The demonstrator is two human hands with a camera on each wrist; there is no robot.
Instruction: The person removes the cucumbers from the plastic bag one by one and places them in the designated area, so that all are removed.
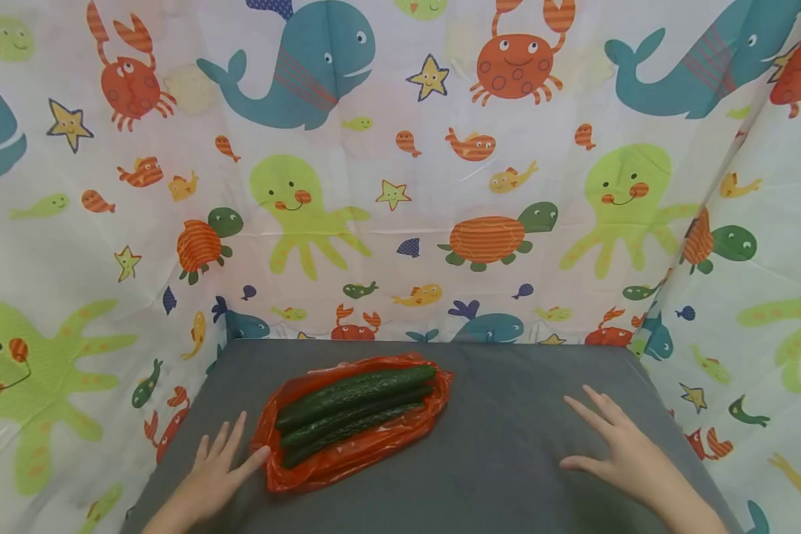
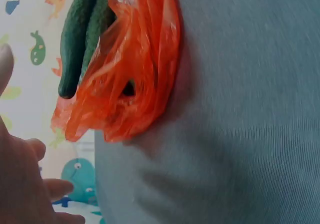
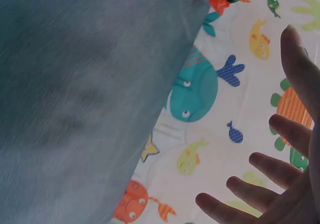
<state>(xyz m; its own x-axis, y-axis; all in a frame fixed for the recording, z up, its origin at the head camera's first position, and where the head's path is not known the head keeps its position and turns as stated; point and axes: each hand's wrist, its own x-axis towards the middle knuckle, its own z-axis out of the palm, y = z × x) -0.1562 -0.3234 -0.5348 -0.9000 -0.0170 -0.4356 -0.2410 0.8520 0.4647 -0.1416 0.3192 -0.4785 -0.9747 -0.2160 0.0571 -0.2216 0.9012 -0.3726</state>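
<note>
My L hand (image 1: 207, 475) is spread just beside the L end of an open red plastic bag (image 1: 360, 450), thumb overlapping its edge; can't tell if touching. Dk green cucumbers (image 1: 354, 397) lie side by side in it, on a grey tabletop (image 1: 500, 445). My R hand (image 1: 621, 452), fingers apart, is well off to the R. Sea-animal-print cloth (image 1: 407, 215) behind & both sides.

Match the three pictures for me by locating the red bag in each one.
Head: the red bag lies below centre and a little left, with cucumbers in it.
Left wrist: upper left, running off the top edge.
Right wrist: only a small part shows, at the top edge, right of centre.
Shared landmark: the grey tabletop, seen in all three views.
</note>
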